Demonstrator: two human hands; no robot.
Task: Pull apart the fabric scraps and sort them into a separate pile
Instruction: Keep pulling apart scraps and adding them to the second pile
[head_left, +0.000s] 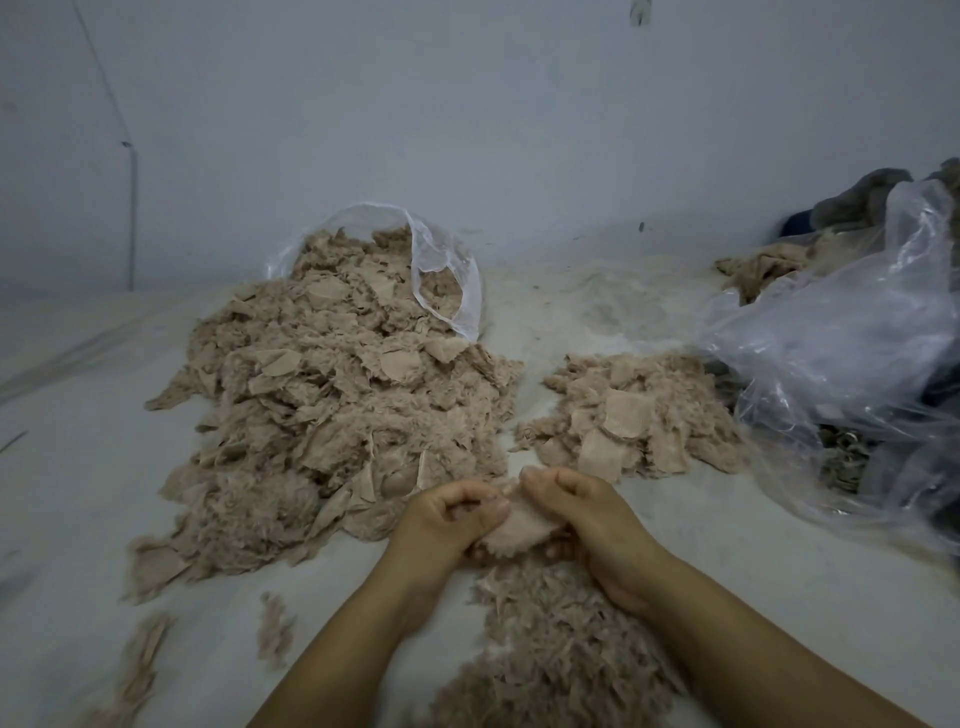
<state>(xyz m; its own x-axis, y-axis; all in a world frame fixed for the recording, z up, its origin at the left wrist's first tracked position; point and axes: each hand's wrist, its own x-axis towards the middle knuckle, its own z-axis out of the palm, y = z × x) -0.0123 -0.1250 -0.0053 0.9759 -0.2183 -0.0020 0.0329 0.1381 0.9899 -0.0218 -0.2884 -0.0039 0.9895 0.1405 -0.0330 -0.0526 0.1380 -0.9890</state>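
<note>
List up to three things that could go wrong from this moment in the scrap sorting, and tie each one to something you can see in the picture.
1. The big pile and the small sorted pile lie close together; loose pieces could slide across and mix.
2. Both the left hand and right hand grip one fuzzy scrap above more scraps; a dropped piece would get lost there.
3. The crumpled plastic bag overhangs the small pile and might cover it.

Dim bluish light, soft focus, blurred wide-angle edges
</note>
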